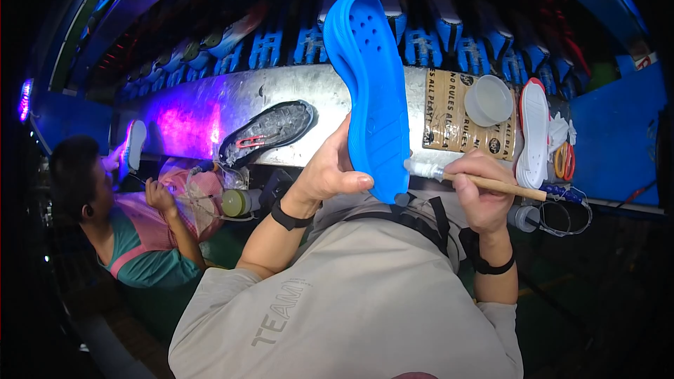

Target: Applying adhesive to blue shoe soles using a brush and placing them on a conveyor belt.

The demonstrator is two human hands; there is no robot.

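Note:
A bright blue shoe sole stands nearly lengthwise in front of me, its inner face toward me, with a cluster of small holes at the far end. My left hand is closed round its near left side, thumb along the edge and the other fingers hidden behind it. In my right hand is a brush with a wooden handle, gripped between thumb and fingers. Its pale bristles meet the sole's right edge near the close end; whether they press on it I cannot tell.
On the metal bench lies a dark shoe upper, left of the sole. To the right, a translucent tub stands on brown cardboard, beside a white sole with red edging. Shoes on blue racks line the back. A co-worker sits left.

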